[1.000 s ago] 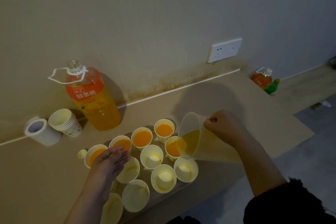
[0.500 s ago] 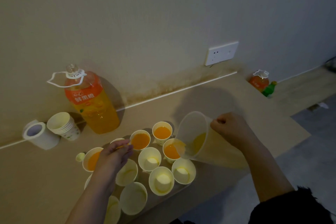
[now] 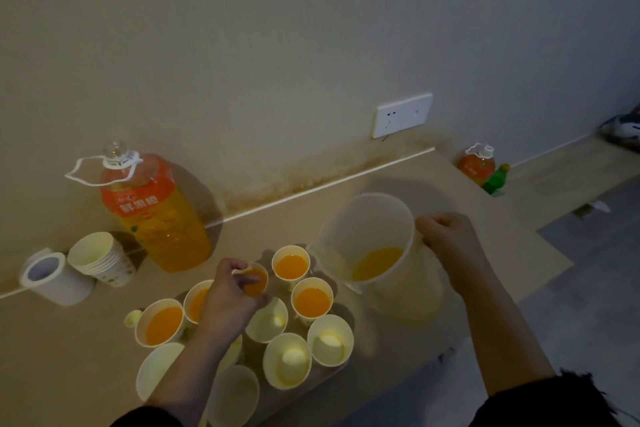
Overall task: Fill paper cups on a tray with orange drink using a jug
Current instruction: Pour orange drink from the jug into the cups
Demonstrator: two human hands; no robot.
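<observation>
Bottle [image 3: 156, 218]: orange label read "鲜果橙"; stood on desk [image 3: 69, 357] by wall.
Left hand [image 3: 228, 302]: grip pinched rim of a filled cup [image 3: 258, 282].
Jug [image 3: 367, 239]: tilted, little orange drink inside, just right of cups.
Right hand [image 3: 446, 243]: grip curled round jug handle.

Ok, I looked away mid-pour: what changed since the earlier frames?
The right hand tipped the jug back toward upright, ending the pour into the rightmost full cup. The left hand moved forward and now pinches the rim of the middle full cup. Unchanged: the right hand's grip on the jug handle, the big bottle, the cup stack.
</observation>
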